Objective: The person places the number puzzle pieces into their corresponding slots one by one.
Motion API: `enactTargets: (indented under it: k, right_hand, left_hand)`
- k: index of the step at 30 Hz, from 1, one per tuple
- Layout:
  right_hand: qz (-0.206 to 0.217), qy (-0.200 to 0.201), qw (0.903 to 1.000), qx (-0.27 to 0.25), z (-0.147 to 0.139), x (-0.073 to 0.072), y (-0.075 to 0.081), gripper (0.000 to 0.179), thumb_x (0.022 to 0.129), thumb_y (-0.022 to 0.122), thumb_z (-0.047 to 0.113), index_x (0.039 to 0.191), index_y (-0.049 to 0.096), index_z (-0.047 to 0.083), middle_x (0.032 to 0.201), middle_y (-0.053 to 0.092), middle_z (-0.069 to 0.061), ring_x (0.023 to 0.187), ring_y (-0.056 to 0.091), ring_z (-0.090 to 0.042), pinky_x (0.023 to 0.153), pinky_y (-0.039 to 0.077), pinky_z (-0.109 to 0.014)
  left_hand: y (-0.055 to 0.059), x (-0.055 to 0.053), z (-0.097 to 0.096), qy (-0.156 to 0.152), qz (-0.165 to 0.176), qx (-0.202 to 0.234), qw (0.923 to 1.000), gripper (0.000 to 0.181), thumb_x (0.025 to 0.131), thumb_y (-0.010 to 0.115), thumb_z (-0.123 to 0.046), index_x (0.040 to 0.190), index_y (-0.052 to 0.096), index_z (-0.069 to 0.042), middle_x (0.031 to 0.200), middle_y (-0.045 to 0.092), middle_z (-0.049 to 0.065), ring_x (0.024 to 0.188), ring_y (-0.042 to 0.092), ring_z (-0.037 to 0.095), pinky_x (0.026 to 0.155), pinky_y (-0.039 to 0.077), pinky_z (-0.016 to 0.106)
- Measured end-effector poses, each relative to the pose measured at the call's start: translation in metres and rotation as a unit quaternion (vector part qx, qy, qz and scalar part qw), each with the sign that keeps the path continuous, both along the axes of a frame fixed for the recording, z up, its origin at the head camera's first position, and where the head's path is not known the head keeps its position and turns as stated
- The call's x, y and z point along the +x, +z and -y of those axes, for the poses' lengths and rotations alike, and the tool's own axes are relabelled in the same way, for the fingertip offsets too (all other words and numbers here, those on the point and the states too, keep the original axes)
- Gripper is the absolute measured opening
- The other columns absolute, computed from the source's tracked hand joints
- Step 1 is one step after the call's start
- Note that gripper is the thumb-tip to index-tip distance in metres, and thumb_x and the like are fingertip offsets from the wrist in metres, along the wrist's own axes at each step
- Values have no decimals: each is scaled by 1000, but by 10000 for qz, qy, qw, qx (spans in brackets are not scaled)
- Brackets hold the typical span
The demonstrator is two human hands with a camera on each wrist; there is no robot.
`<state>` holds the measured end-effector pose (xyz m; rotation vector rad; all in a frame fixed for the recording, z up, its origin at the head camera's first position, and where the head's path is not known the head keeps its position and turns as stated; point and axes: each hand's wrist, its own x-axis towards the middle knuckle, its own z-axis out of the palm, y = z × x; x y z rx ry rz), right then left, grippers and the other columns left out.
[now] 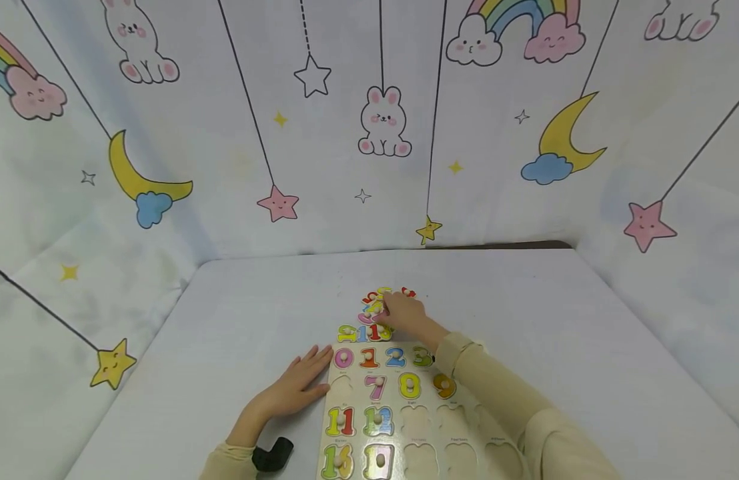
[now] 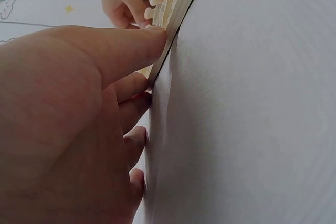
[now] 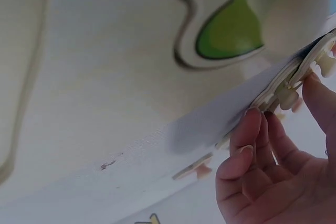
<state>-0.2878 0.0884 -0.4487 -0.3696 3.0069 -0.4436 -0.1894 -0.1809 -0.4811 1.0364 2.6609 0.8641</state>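
A wooden number puzzle board (image 1: 356, 401) lies on the table, with pegged number pieces in several of its recesses. My left hand (image 1: 297, 385) rests at the board's left edge with its fingers spread; in the left wrist view the thumb (image 2: 131, 51) touches the board's side. Beyond the far edge lies a pile of loose number pieces (image 1: 347, 333). My right hand (image 1: 408, 313) is over this pile. In the right wrist view its curled fingers and thumb pinch a pegged number piece (image 3: 286, 97) by its edges; which number it bears is hidden.
Several recesses (image 1: 416, 421) in the lower right of the board hold no piece. A red piece (image 1: 409, 292) lies just past my right hand. A black object (image 1: 273, 455) is by my left wrist. White cloth printed with rabbits and stars (image 1: 279, 203) hangs around the white table (image 1: 255, 293).
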Motion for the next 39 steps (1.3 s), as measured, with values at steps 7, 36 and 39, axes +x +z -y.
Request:
enactTargets:
  k: [7, 36, 39]
  right_hand:
    - [7, -268, 9991, -320, 3, 4, 2, 32, 84, 71, 35, 77, 50, 11, 66, 49, 0, 56, 44, -14, 49, 34, -27]
    - [100, -115, 9765, -2150, -3, 2, -2, 11, 87, 68, 12, 82, 59, 8, 74, 54, 0, 65, 50, -15, 56, 42, -26]
    - [9, -143, 9709, -2389, -3, 4, -1, 10, 87, 67, 11, 82, 59, 8, 77, 58, -1, 66, 53, -15, 56, 44, -27]
  left_hand:
    - [-1, -1, -1, 26, 76, -28, 10000, 61, 96, 53, -23, 145, 27, 2, 150, 24, 17, 137, 12, 38, 105, 7, 60]
    - [4, 2, -2, 18, 99, 26, 9999, 61, 96, 54, -22, 144, 28, 4, 149, 25, 20, 136, 12, 41, 104, 7, 61]
    - [5, 2, -3, 23, 114, -6, 9999, 61, 96, 53, -22, 144, 28, 4, 149, 24, 20, 137, 12, 40, 105, 7, 61]
